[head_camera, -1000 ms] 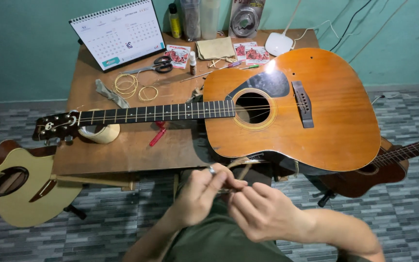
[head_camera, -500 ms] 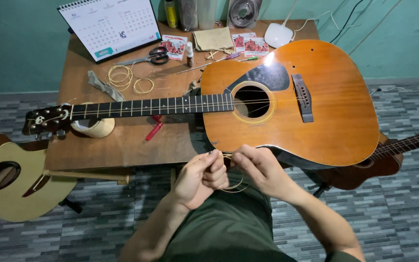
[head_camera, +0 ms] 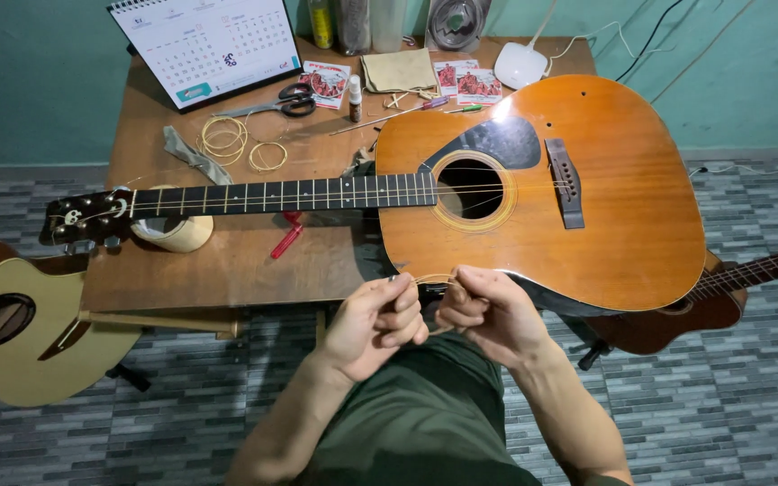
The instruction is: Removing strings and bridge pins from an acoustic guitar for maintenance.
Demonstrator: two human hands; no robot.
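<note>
An orange-brown acoustic guitar (head_camera: 578,225) lies flat across a wooden table (head_camera: 227,261), its dark neck (head_camera: 281,194) pointing left to the headstock (head_camera: 83,218). In front of the table's near edge, over my lap, my left hand (head_camera: 378,322) and my right hand (head_camera: 483,310) are close together. Both pinch a thin coiled guitar string (head_camera: 434,280) that arcs between them. The hands sit just below the guitar's lower rim without touching it.
On the table: a desk calendar (head_camera: 209,45), scissors (head_camera: 285,101), coiled strings (head_camera: 224,139), a tape roll (head_camera: 173,234), a red tool (head_camera: 286,240), string packets (head_camera: 472,85), a small bottle (head_camera: 354,97). A pale guitar (head_camera: 11,333) stands at the left, a dark one (head_camera: 713,301) at the right.
My hands have come closer together and risen toward the guitar's rim, still working the string. The view has tilted down and nearer.
</note>
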